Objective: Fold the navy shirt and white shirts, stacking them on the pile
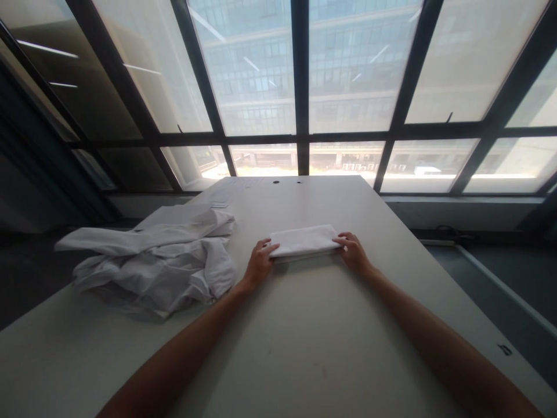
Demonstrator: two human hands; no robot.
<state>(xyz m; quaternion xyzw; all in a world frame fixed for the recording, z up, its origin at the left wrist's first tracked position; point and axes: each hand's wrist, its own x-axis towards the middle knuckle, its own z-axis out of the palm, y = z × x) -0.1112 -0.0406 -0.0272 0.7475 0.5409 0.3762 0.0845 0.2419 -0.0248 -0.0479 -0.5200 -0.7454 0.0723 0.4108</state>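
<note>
White folded cloth [304,239] stretches at twelve o'clock, on or just above the desk [304,331], its ends pinched by partly closed hands: the left hand [260,260] at nine, the right hand [354,254] at three. Even, gentle tension should keep layers square. A crumpled fabric heap [165,264] lies farther toward nine.

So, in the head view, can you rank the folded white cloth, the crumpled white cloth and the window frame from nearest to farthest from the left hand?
From the left hand:
1. Folded white cloth: nearest, touched at its left end.
2. Crumpled white cloth: off to the left.
3. Window frame: farthest, beyond the table's far end.
</note>
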